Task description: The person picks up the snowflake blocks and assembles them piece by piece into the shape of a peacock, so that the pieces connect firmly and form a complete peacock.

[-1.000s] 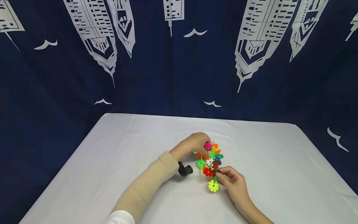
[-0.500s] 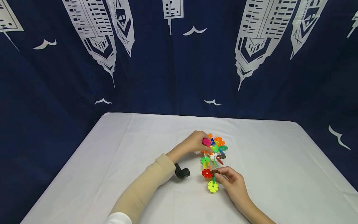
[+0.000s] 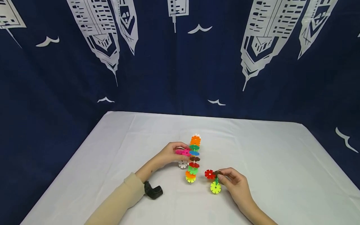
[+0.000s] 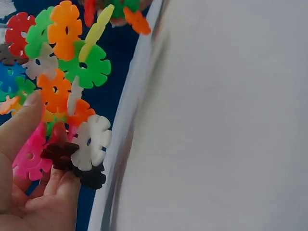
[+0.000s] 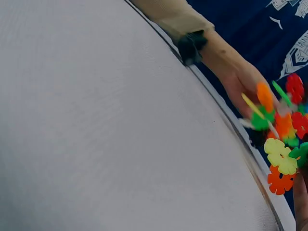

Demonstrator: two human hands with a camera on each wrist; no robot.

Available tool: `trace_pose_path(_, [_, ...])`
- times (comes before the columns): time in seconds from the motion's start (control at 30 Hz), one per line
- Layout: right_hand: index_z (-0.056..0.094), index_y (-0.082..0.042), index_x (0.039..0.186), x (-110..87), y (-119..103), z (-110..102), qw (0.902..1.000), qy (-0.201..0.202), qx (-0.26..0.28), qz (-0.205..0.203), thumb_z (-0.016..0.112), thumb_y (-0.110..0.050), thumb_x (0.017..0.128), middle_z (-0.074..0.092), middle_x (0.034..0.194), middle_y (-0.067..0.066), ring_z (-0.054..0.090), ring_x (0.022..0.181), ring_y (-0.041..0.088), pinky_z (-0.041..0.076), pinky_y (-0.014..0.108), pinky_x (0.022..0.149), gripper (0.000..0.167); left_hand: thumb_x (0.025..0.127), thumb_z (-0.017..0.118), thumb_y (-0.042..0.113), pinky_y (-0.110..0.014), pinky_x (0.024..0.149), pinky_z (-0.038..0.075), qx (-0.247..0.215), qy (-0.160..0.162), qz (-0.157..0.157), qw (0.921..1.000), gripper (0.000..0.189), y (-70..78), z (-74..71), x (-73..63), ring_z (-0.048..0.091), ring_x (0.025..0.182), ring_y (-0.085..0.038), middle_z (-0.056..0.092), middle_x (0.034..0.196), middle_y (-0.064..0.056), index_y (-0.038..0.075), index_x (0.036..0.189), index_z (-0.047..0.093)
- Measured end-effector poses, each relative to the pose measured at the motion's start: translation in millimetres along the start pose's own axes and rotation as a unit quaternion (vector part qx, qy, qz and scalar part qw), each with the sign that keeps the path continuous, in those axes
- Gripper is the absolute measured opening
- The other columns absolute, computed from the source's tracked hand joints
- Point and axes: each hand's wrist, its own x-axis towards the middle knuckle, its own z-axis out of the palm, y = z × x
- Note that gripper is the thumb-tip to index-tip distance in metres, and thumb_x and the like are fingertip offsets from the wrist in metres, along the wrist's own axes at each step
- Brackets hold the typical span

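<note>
My left hand (image 3: 168,154) grips a large assembly of interlocking snowflake discs (image 3: 194,153) in many colours, its thumb and fingers round the pink discs. In the head view the assembly stands as a long column running away from me. Up close in the left wrist view, white, brown and black discs (image 4: 90,144) jut out beside the fingers. To the right, my right hand (image 3: 237,187) pinches a small cluster of snowflake discs (image 3: 215,187) by its brown disc, with red, green and yellow ones joined on. An orange disc (image 5: 280,180) of this cluster shows in the right wrist view. A gap separates the two pieces.
A white cloth covers the table (image 3: 267,156). Behind it hangs a dark blue curtain (image 3: 180,72) printed with white buildings and birds. A black device (image 3: 153,191) sits at my left wrist, by the beige sleeve (image 3: 118,197).
My left hand has moved left and slightly toward me with the large assembly, turning it into a column and away from the small cluster. My right hand has stayed nearly still.
</note>
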Motion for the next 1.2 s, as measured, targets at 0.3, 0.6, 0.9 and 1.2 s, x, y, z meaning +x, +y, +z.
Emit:
trace_pose_path(0.3, [0.062,0.005,0.09,13.5,-5,24,0.9993,0.016,-0.008,0.033,0.066,0.002,0.085,0.064,0.095,0.011,0.061,0.097,0.015,0.051,0.027,0.079,0.007,0.082,0.066,-0.009,-0.035,0.084,0.05,-0.067,-0.026,-0.004,0.9974,0.036,-11.8,-11.8,-40.9,0.062,0.096,-0.023,0.062,0.109,-0.015,-0.006,0.115,0.052])
trace_pose_path(0.6, [0.063,0.005,0.089,25.1,-4,47,0.9999,0.012,0.01,0.006,0.066,0.007,0.082,0.065,0.095,0.013,0.061,0.095,0.017,0.051,0.029,0.08,0.007,0.078,0.064,-0.014,-0.033,0.081,0.051,-0.066,-0.024,0.011,0.9974,0.036,-16.5,-6.5,-45.9,0.06,0.091,-0.02,0.062,0.103,-0.013,-0.008,0.111,0.049])
trace_pose_path(0.9, [0.064,0.004,0.088,26.0,-1,48,0.9996,0.02,0.019,0.003,0.067,0.008,0.081,0.065,0.096,0.013,0.062,0.094,0.02,0.052,0.033,0.079,0.009,0.079,0.067,-0.011,-0.032,0.079,0.052,-0.044,-0.002,0.019,0.9989,0.034,-15.1,-3.0,-46.0,0.061,0.09,-0.02,0.062,0.103,-0.012,-0.009,0.11,0.052])
trace_pose_path(1.2, [0.063,0.004,0.087,25.4,-1,50,0.9993,0.03,0.022,-0.008,0.067,0.009,0.081,0.065,0.095,0.014,0.062,0.092,0.019,0.052,0.032,0.078,0.008,0.079,0.068,-0.01,-0.031,0.079,0.052,-0.036,0.015,0.018,0.9991,0.035,-16.0,-0.5,-47.0,0.06,0.089,-0.021,0.061,0.105,-0.012,-0.007,0.11,0.054])
